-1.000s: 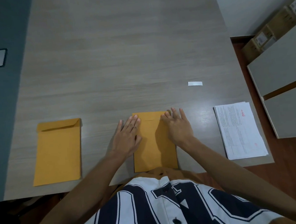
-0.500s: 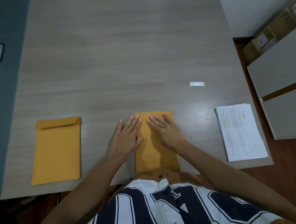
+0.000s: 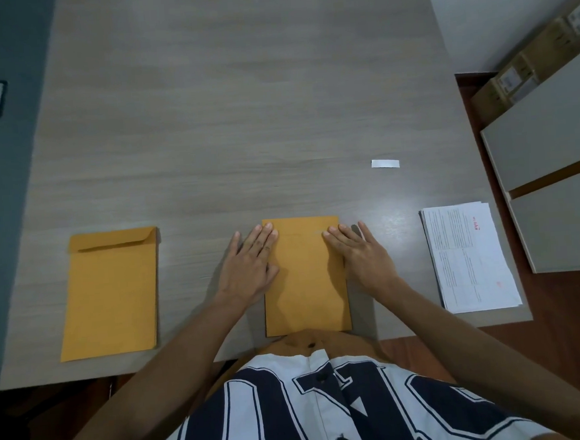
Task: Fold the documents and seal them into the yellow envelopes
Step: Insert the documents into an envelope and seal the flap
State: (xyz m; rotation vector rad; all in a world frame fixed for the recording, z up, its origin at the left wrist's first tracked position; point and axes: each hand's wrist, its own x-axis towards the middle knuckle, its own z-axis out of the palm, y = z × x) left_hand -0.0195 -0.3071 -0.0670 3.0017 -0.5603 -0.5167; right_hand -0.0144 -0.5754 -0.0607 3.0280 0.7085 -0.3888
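Note:
A yellow envelope (image 3: 306, 280) lies flat at the table's near edge, its flap folded down. My left hand (image 3: 249, 265) lies flat with straight fingers on the envelope's left edge, fingertips at the flap. My right hand (image 3: 361, 254) lies flat on its right edge, fingertips near the flap's right end. A second yellow envelope (image 3: 110, 294) lies to the left with its flap down. A stack of white printed documents (image 3: 469, 257) lies to the right, untouched.
A small white paper strip (image 3: 385, 163) lies on the wooden table (image 3: 239, 103) beyond the documents. White cabinets (image 3: 552, 167) and cardboard boxes (image 3: 528, 65) stand off the table's right side. A grey wall runs along the left.
My right hand has slid from the middle of the flap out to the envelope's right edge. My left hand has stayed on the left edge.

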